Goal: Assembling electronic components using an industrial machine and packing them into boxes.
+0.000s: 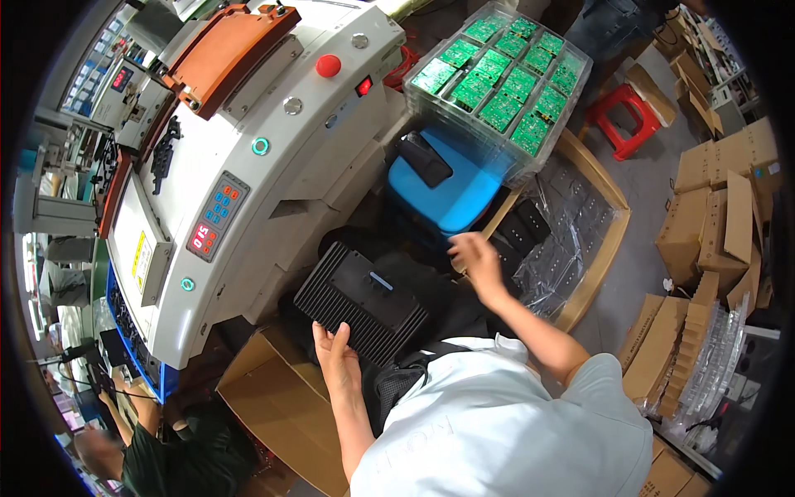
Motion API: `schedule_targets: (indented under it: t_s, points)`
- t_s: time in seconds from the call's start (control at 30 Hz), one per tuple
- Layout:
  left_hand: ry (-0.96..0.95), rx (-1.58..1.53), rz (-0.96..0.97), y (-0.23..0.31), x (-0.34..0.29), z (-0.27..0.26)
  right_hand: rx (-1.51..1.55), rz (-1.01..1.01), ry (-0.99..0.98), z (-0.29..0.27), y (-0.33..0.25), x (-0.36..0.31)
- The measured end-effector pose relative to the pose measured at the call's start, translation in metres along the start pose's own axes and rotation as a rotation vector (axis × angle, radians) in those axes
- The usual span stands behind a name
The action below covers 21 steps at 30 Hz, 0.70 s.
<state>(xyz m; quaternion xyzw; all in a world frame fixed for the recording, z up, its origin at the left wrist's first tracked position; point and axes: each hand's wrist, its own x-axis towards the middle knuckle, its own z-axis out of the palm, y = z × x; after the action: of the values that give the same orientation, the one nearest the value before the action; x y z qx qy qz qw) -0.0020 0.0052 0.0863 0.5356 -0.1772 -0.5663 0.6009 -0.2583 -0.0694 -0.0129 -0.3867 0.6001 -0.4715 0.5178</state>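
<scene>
A black finned housing (396, 325) rests tilted on my lap, with ribs along its sides and a small light-blue strip on its flat middle. My left hand (338, 364) grips its near left edge, the thumb over the ribs; the other fingers are partly hidden. To the right of the housing, my right hand (478, 261) is raised with loosely bent fingers slightly apart, and nothing shows in it. Close by this hand, several black parts (527, 225) lie on clear plastic film (567, 240) inside an open cardboard box (611, 184).
A white machine (273, 190) with an orange clamp fills the left. Ahead, a blue stool (447, 195) holds a black object beside a clear bin of green circuit boards (497, 79). A red stool (625, 120) and cartons (720, 199) stand right. Another person (178, 451) sits lower left.
</scene>
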Motion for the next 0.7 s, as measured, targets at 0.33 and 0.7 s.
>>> schedule_targets:
  t_s: [0.33, 0.7]
  points:
    - [0.047, -0.060, -0.050, 0.003, -0.001, 0.005, -1.315, 0.108, -0.174, -0.089, 0.214, 0.011]
    - [0.028, -0.102, -0.142, 0.014, -0.005, -0.015, -1.061, -0.046, 0.118, -0.112, 0.110, 0.005]
